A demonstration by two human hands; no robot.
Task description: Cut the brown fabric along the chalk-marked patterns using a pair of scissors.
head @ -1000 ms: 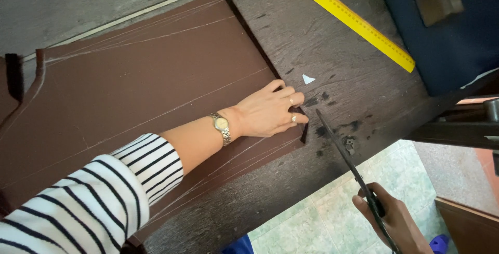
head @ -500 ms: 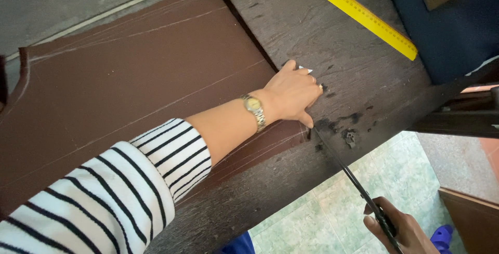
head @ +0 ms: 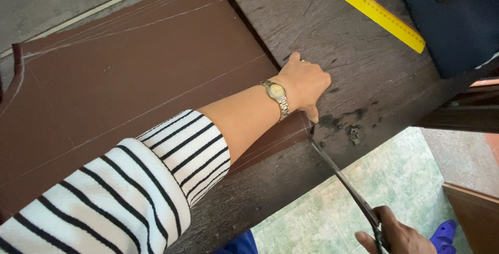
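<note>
The brown fabric (head: 119,72) lies flat on the dark bench (head: 332,35), its corner at the scissors (head: 340,178). The left hand (head: 304,85) presses it, fingers curled, holding nothing. The right hand (head: 397,236) keeps its grip closed around the scissors' handles, beyond the bench edge.

left hand (head: 304,83) slid forward, scissors (head: 343,181) drawn back

No packages, labels, signs or screens anywhere in view
</note>
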